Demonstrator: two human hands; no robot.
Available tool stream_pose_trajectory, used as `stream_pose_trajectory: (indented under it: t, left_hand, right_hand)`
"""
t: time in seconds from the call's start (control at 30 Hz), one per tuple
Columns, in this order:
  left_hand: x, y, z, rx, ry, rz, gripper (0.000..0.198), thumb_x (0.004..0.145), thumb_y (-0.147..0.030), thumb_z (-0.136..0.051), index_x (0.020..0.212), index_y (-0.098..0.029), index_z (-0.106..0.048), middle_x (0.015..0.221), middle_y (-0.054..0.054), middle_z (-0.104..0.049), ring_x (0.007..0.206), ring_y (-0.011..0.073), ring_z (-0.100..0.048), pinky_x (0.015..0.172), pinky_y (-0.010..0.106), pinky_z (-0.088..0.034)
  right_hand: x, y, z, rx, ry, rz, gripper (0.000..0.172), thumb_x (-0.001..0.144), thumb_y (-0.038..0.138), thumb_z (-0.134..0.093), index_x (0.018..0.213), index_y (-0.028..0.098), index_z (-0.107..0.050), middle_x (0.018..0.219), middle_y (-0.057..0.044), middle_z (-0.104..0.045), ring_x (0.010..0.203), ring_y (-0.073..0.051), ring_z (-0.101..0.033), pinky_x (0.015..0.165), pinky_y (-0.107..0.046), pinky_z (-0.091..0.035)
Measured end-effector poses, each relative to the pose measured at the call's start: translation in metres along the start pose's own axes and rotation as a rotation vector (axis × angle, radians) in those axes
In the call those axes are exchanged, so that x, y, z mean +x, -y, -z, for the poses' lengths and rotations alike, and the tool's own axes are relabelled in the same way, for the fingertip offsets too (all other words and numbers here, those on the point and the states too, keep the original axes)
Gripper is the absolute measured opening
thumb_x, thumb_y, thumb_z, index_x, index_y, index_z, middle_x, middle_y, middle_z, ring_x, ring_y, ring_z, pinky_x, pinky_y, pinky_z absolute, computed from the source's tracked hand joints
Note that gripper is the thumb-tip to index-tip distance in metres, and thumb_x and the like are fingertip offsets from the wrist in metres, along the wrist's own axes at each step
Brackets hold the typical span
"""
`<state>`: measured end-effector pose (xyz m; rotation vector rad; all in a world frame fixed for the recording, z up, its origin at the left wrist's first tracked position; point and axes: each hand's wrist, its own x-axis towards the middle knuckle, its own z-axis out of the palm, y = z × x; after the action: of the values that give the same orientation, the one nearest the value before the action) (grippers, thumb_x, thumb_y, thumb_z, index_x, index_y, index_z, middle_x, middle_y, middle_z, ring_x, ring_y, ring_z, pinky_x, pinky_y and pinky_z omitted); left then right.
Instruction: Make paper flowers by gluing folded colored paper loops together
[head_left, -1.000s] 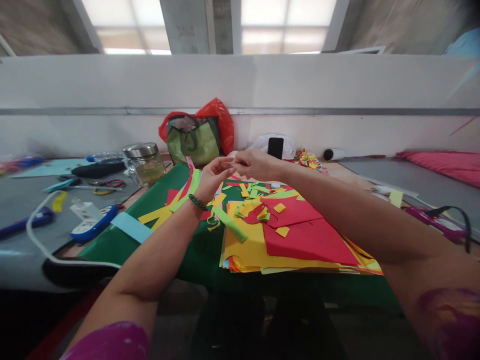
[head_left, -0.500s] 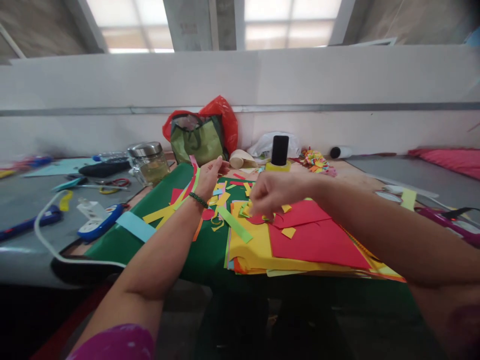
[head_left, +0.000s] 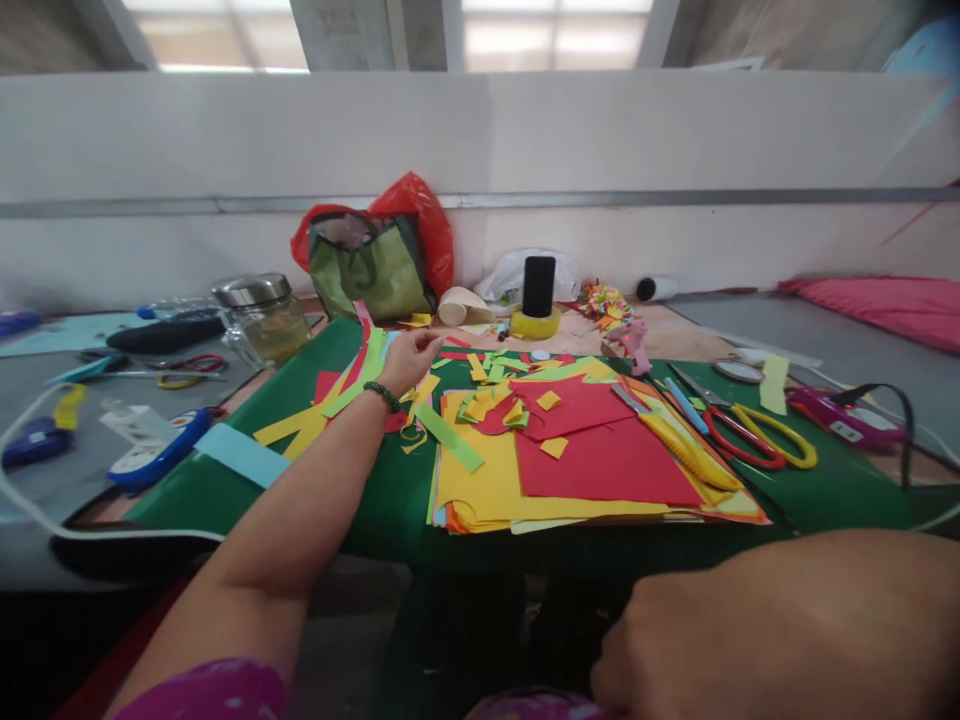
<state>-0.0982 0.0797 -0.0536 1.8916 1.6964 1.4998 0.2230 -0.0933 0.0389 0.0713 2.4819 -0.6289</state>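
Observation:
My left hand (head_left: 409,362) is over the green mat (head_left: 375,510), beside a fan of coloured paper strips (head_left: 351,385). Its fingers are drawn together, and whatever is between them is hidden. My right hand (head_left: 667,640) is low and close to the camera, curled like a fist with its inside hidden. Ahead of it lies a stack of yellow paper (head_left: 484,490) with red sheets (head_left: 600,465) on top. Small folded yellow and green paper pieces (head_left: 487,405) rest on the stack. A light green strip (head_left: 450,437) crosses the stack's left edge.
A yellow utility knife (head_left: 686,450) lies on the stack's right side, near scissors (head_left: 750,430). Behind stand a phone (head_left: 538,287) on a tape roll (head_left: 535,323), a glass jar (head_left: 270,325) and a green bag (head_left: 367,265). A blue-and-white device (head_left: 161,450) is at left.
My right hand has moved from above the paper stack down toward the camera, uncovering the folded pieces, knife and scissors. My left hand stays by the strips. The view has shifted slightly.

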Motion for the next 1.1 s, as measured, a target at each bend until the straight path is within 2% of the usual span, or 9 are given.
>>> stream_pose_trajectory:
  t: [0.1,0.2,0.27,0.4,0.47,0.6,0.77,0.97,1.1]
  left_hand:
    - [-0.003,-0.003,-0.003,0.041,0.059,-0.049,0.031,0.078,-0.045,-0.06,0.079,-0.016,-0.071,0.077,0.006,-0.073,0.071,0.0198,-0.061,0.067,0.029,-0.045]
    - [-0.007,-0.009,-0.006,0.068,0.088,-0.064,0.034,0.08,-0.048,-0.058,0.078,-0.016,-0.071,0.074,0.005,-0.072,0.071,0.019,-0.06,0.066,0.028,-0.045]
    - [-0.009,-0.012,-0.006,0.098,0.109,-0.069,0.036,0.081,-0.048,-0.056,0.079,-0.016,-0.071,0.077,0.005,-0.072,0.073,0.0192,-0.06,0.068,0.028,-0.046]
    - [-0.009,-0.013,-0.002,0.153,0.138,-0.062,0.039,0.084,-0.049,-0.054,0.082,-0.015,-0.072,0.081,0.006,-0.074,0.075,0.0194,-0.061,0.07,0.028,-0.048]
    - [-0.009,-0.012,0.0,0.176,0.145,-0.05,0.039,0.085,-0.048,-0.052,0.083,-0.014,-0.071,0.082,0.006,-0.074,0.075,0.0194,-0.061,0.07,0.028,-0.048]
    - [-0.009,-0.01,-0.002,0.216,0.147,-0.018,0.037,0.087,-0.045,-0.049,0.086,-0.015,-0.07,0.082,0.005,-0.073,0.076,0.0191,-0.061,0.07,0.027,-0.047]
    - [-0.009,-0.011,-0.003,0.259,0.146,0.018,0.034,0.088,-0.041,-0.047,0.083,-0.015,-0.069,0.08,0.004,-0.071,0.076,0.0185,-0.059,0.072,0.027,-0.047]
    - [-0.005,-0.007,0.002,0.305,0.133,0.059,0.034,0.089,-0.035,-0.042,0.078,-0.015,-0.067,0.075,0.005,-0.069,0.073,0.0193,-0.059,0.072,0.029,-0.047]
    - [-0.005,-0.006,0.001,0.3,0.14,0.07,0.031,0.088,-0.034,-0.045,0.087,-0.015,-0.07,0.079,0.005,-0.071,0.076,0.02,-0.062,0.076,0.029,-0.048]
  right_hand:
    - [-0.006,-0.031,0.031,0.087,-0.212,-0.137,0.028,0.074,0.014,-0.073,0.099,0.025,-0.074,0.08,-0.001,-0.074,0.06,-0.013,-0.062,0.046,-0.022,-0.036]
    - [0.002,-0.094,0.065,0.245,-0.677,-0.189,0.013,0.079,0.026,-0.065,0.087,0.021,-0.074,0.07,0.0,-0.069,0.058,-0.012,-0.059,0.051,-0.021,-0.039]
    - [0.019,-0.141,0.08,0.311,-0.969,-0.235,0.009,0.077,0.025,-0.064,0.079,0.018,-0.068,0.059,0.003,-0.062,0.05,-0.01,-0.053,0.049,-0.021,-0.038]
    - [0.065,-0.208,0.08,0.537,-1.571,-0.403,0.011,0.076,0.017,-0.055,0.086,0.017,-0.058,0.056,0.006,-0.053,0.046,-0.009,-0.046,0.046,-0.022,-0.035]
    - [0.084,-0.225,0.069,0.6,-1.763,-0.361,0.011,0.079,0.021,-0.051,0.089,0.018,-0.054,0.058,0.006,-0.051,0.047,-0.01,-0.045,0.048,-0.023,-0.037]
    - [0.102,-0.236,0.049,0.566,-1.801,-0.231,0.017,0.084,0.031,-0.047,0.095,0.02,-0.052,0.065,0.005,-0.052,0.051,-0.011,-0.048,0.052,-0.025,-0.041]
    - [0.11,-0.239,0.044,0.57,-1.833,-0.185,0.024,0.088,0.04,-0.045,0.101,0.021,-0.051,0.072,0.003,-0.056,0.05,-0.01,-0.048,0.052,-0.025,-0.042]
    - [0.102,-0.235,0.053,0.824,-1.918,-0.156,0.029,0.086,0.049,-0.048,0.092,0.021,-0.052,0.066,0.004,-0.054,0.047,-0.009,-0.046,0.044,-0.021,-0.037]
    - [0.082,-0.225,0.073,0.843,-1.833,-0.132,0.032,0.085,0.051,-0.05,0.086,0.02,-0.057,0.056,0.005,-0.051,0.042,-0.008,-0.042,0.04,-0.021,-0.033]
